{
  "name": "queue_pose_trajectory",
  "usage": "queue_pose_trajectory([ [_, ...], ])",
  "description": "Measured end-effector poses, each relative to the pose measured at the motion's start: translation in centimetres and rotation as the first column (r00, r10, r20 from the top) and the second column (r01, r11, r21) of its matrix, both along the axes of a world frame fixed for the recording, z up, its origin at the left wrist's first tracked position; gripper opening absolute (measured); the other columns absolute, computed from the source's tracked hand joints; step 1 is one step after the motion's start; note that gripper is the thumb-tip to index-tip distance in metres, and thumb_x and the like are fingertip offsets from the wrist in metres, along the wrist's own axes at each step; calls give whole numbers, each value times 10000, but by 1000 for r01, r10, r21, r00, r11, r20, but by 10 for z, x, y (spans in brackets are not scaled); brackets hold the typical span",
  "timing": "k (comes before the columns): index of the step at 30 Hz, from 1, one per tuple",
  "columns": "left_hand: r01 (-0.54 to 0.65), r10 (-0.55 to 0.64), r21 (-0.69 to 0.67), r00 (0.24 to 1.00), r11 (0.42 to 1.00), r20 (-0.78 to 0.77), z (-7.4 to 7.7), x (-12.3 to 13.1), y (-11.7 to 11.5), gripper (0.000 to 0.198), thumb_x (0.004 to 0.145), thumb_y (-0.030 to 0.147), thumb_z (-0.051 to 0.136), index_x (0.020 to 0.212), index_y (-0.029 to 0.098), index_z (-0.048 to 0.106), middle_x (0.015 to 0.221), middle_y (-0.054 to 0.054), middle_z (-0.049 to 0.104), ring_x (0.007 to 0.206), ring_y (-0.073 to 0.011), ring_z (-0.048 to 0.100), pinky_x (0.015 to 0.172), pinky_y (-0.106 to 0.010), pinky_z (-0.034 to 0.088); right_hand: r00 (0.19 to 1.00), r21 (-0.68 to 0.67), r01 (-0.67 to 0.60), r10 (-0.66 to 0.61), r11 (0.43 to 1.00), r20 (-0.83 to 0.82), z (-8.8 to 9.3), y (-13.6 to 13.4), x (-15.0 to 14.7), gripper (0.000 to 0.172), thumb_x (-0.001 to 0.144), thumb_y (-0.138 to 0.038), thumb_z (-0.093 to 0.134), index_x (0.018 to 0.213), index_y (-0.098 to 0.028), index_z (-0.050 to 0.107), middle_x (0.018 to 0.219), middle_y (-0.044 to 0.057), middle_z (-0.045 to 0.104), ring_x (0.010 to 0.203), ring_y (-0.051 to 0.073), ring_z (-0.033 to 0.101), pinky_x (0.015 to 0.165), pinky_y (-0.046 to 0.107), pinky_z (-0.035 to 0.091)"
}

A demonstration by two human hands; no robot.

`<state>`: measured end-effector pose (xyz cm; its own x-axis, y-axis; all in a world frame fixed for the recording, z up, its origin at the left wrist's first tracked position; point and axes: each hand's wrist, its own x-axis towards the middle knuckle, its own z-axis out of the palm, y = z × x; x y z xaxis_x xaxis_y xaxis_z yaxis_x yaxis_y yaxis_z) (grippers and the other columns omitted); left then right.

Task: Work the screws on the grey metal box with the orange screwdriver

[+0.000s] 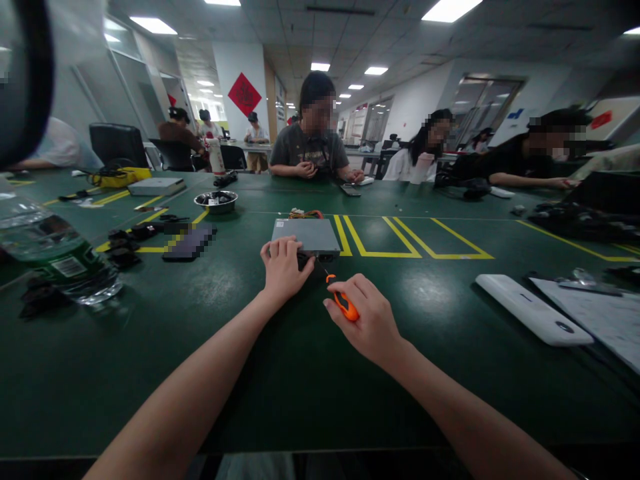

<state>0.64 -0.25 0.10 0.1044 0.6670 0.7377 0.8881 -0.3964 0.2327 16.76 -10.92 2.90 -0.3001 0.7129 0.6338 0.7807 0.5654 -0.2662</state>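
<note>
A grey metal computer power supply (pixel 313 235) lies flat on the green table, its socket side facing me and its coloured cables (pixel 305 214) bunched at the far side. My left hand (pixel 284 267) rests over its near left corner, fingers on the top and thumb along the near side, gripping it. In my right hand (pixel 367 317) is a screwdriver (pixel 346 307) with an orange and black handle. Its thin shaft points up and left toward the near face of the power supply. Whether the tip touches a screw is too small to tell.
On the left stand a large water bottle (pixel 60 257), a dark phone (pixel 190 242) and a metal bowl (pixel 216 202) with small parts. A white device (pixel 533 310) and a clipboard (pixel 595 313) lie at right. Yellow tape marks the table. Across it sits a person (pixel 313 147); others work nearby.
</note>
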Motion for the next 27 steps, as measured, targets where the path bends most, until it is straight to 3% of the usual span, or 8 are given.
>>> queue_pose_trajectory([
  [3,3,-3,-10,1000,1000,-5,0,0,0,304,761,392,543,999,213,481,1154,-90,517,1096,-276,401,959,-460,230,992,-29,93,-95,995,-79,-1,1,2,304,835,-397,470,1024,-159,463,746,16,559,611,114,520,551,236,410],
  [5,0,0,-11,1000,1000,-14,0,0,0,303,765,397,537,998,211,481,1155,-91,517,1095,-276,401,957,-457,232,987,-31,120,-122,992,-108,-2,1,2,249,837,-369,473,975,-163,458,689,-9,542,546,95,495,507,216,387],
  [8,-2,2,-10,1000,1000,-15,0,0,0,311,767,401,535,1001,205,477,1158,-93,516,1102,-274,397,960,-454,232,997,64,79,-78,995,-23,-4,0,1,79,811,-225,483,870,-176,500,755,16,533,669,121,508,600,246,411],
  [11,-1,1,-5,1000,1000,-6,0,0,0,315,759,400,545,1000,208,477,1157,-89,515,1100,-272,399,958,-452,234,995,134,65,-74,989,63,-3,-1,-1,114,757,-113,474,802,-187,548,778,30,491,748,148,475,643,271,402],
  [14,-1,1,-1,1000,1000,-4,0,0,0,310,758,391,549,1000,212,477,1159,-88,516,1101,-273,401,957,-453,231,995,127,59,-68,990,68,-2,-2,-2,111,764,-119,469,774,-184,558,764,28,462,725,141,451,625,265,395],
  [19,-14,14,0,1000,1000,-5,-2,0,2,314,756,398,551,995,210,475,1155,-89,522,1102,-274,404,963,-453,228,999,86,53,-53,995,-3,1,0,-1,176,839,-282,454,961,-168,507,863,56,497,770,152,496,640,284,442],
  [23,-8,8,-2,1000,1000,-7,-2,0,1,308,766,402,536,999,211,475,1162,-93,518,1106,-276,403,962,-454,227,997,185,61,-50,981,-65,-1,1,0,173,838,-211,462,1005,-168,455,911,72,524,810,154,530,685,297,479],
  [27,6,-6,-14,1000,1000,8,-1,0,1,306,757,393,543,999,215,480,1158,-93,515,1099,-279,399,956,-461,230,1000,291,-4,12,957,-26,-3,1,-2,218,810,-105,465,1011,-189,473,953,67,576,922,175,527,791,336,475],
])
